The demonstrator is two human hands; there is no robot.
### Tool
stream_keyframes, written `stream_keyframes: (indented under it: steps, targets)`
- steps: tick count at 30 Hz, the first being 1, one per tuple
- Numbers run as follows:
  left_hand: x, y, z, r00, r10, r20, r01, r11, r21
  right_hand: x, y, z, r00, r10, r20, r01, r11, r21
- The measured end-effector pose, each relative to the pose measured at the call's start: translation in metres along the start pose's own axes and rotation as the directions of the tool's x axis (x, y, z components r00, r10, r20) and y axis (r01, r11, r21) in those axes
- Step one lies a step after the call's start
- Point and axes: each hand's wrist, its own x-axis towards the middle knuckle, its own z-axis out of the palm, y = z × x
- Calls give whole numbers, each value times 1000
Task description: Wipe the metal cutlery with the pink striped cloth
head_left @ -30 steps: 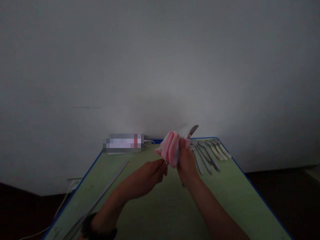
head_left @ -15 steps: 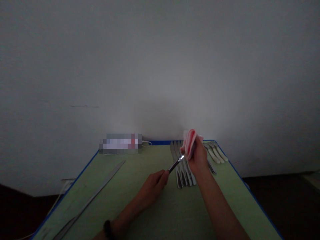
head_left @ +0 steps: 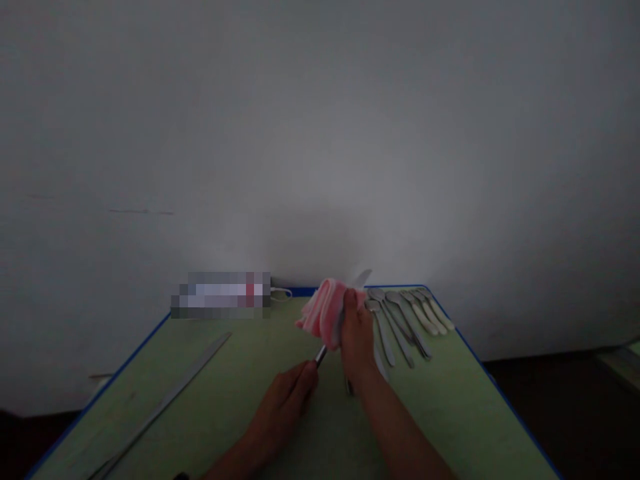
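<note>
Person's two hands at work above a green worktop (head_left: 425, 420). The left hand (head_left: 295, 390) is closed, its fingers curled round the handle of a knife (head_left: 321, 355); the right hand (head_left: 357, 333) is closed on a folded pink-and-white cloth (head_left: 325, 313), thumb uppermost. The cloth lies around the knife's middle, and a blade tip, judged to be of the same knife, emerges beyond it. State of progress: this piece is in hand, held above the worktop and not laid down; contact between cloth and blade is under way. At the right lie metal spoons (head_left: 385, 340) and, farther right, pale-handled cutlery (head_left: 434, 319), all outside the cloth. A long metal strip (head_left: 180, 387) lies apart at the left. Which pieces have been handled, and how many remain, cannot be told.
</note>
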Motion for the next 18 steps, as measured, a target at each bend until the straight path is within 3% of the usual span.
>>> stream_keyframes:
  steps: [3,8,12,18]
  targets:
    - [1,0,-3,1000,10,25,-11,999,46,10,-4,-6,992,8,-122,-20,995,-100]
    - [-1,5,-4,996,41,82,-50,992,115,26,-26,-18,964,-80,-253,83,997,4]
    - [-1,6,-4,995,22,101,-31,995,92,27,-34,-18,928,-76,-364,104,993,57]
    - [4,-4,-2,993,39,111,-36,999,-32,28,-41,-18,930,-61,-362,145,967,210]
